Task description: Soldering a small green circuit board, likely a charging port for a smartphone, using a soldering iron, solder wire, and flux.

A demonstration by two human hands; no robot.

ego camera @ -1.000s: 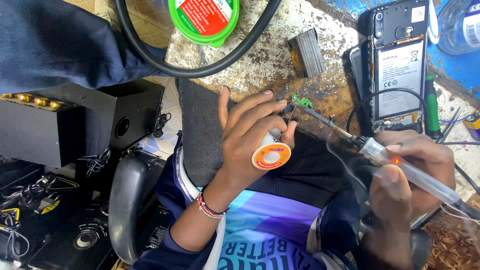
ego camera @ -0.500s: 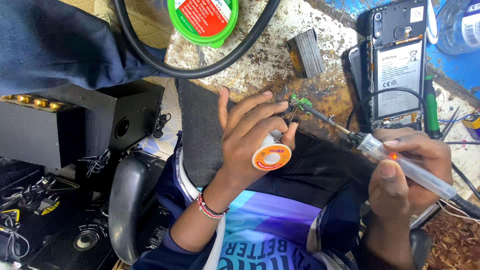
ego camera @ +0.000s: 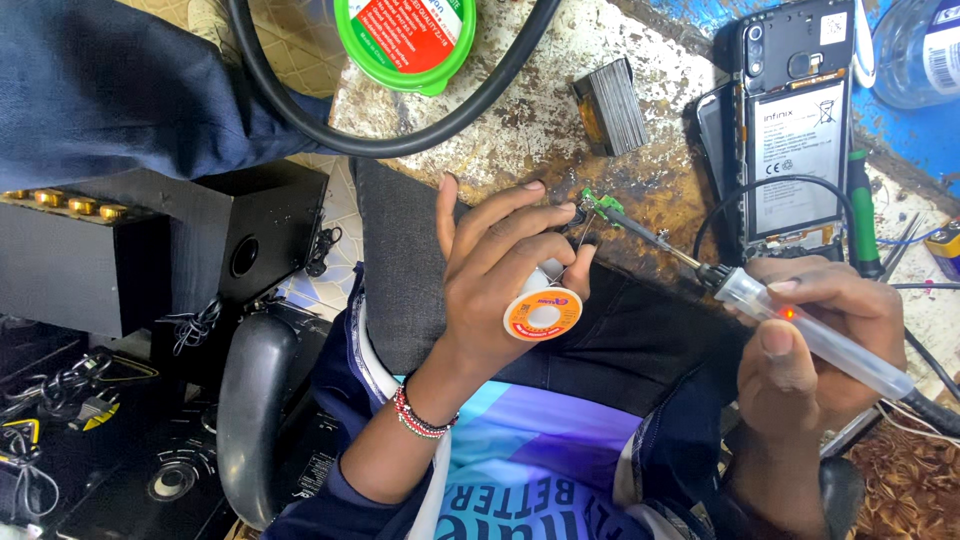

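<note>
My left hand (ego camera: 500, 265) holds a small orange-and-white spool of solder wire (ego camera: 543, 312) against the palm, with its fingertips pinching a tiny green circuit board (ego camera: 598, 206) at the edge of the worn bench (ego camera: 520, 140). My right hand (ego camera: 815, 340) grips a clear-handled soldering iron (ego camera: 800, 325) with a red light glowing inside. The iron's thin metal tip (ego camera: 640, 232) reaches left and touches the green board.
An opened black phone (ego camera: 795, 130) with its back off lies at the upper right, a green screwdriver (ego camera: 862, 215) beside it. A grey block (ego camera: 610, 105), a green round tin (ego camera: 405, 40) and a thick black cable (ego camera: 400, 140) lie on the bench. Black speakers (ego camera: 150, 250) stand left.
The right hand and the soldering iron have shifted slightly. The left hand keeps the spool and the small board in the same place.
</note>
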